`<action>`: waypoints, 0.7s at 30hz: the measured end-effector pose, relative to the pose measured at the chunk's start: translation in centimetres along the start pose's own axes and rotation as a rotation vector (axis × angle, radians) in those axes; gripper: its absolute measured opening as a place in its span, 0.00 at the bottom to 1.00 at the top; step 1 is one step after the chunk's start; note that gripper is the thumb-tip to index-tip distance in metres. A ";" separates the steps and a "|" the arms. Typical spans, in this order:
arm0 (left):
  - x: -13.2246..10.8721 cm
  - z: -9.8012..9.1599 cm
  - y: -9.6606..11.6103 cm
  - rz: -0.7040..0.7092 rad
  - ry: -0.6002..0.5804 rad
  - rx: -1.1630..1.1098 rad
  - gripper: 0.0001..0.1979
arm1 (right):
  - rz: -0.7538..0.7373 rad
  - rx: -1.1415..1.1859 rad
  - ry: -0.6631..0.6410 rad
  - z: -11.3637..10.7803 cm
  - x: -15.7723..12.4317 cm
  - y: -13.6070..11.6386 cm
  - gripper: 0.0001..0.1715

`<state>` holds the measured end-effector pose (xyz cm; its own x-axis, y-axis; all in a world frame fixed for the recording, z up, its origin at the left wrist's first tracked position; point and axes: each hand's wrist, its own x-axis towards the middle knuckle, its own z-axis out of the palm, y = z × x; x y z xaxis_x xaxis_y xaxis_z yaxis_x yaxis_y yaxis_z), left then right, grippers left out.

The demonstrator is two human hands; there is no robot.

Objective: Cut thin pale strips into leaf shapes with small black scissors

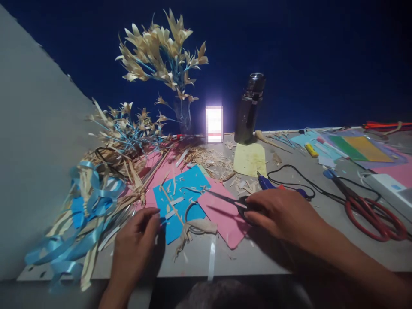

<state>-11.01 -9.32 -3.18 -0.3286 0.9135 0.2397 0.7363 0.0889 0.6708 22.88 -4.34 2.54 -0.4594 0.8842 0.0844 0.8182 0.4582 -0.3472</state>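
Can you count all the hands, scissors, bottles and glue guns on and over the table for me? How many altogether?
Hands: 2, the left hand and the right hand
Scissors: 2, the dark scissors being held and the red-handled scissors
Bottles: 1, the dark bottle
Glue guns: 1, the blue glue gun
Total: 6

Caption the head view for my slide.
Right hand holding black scissors over pink paper, left hand near blue paper, pale flowers behind.
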 end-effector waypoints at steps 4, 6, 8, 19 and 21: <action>0.2 0.6 1.1 0.082 -0.051 0.024 0.09 | 0.010 0.094 0.089 2.5 -3.0 -0.2 0.09; 0.3 0.5 1.9 0.105 -0.098 -0.005 0.10 | 0.043 0.175 0.213 4.0 -4.1 -0.2 0.12; 0.1 0.5 2.5 0.125 -0.160 -0.043 0.10 | 0.053 0.219 0.302 5.5 -4.8 -0.3 0.14; -1.5 3.7 2.7 0.535 -0.311 0.110 0.09 | -0.002 0.301 0.322 7.9 -3.4 -1.2 0.12; -1.4 3.8 2.6 0.529 -0.336 0.111 0.09 | 0.054 0.320 0.296 8.2 -3.3 -1.5 0.11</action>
<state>-6.42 -8.83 -4.46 0.2869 0.9181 0.2736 0.8109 -0.3848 0.4410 20.33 -8.65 -4.90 -0.2620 0.9153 0.3059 0.6684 0.4007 -0.6266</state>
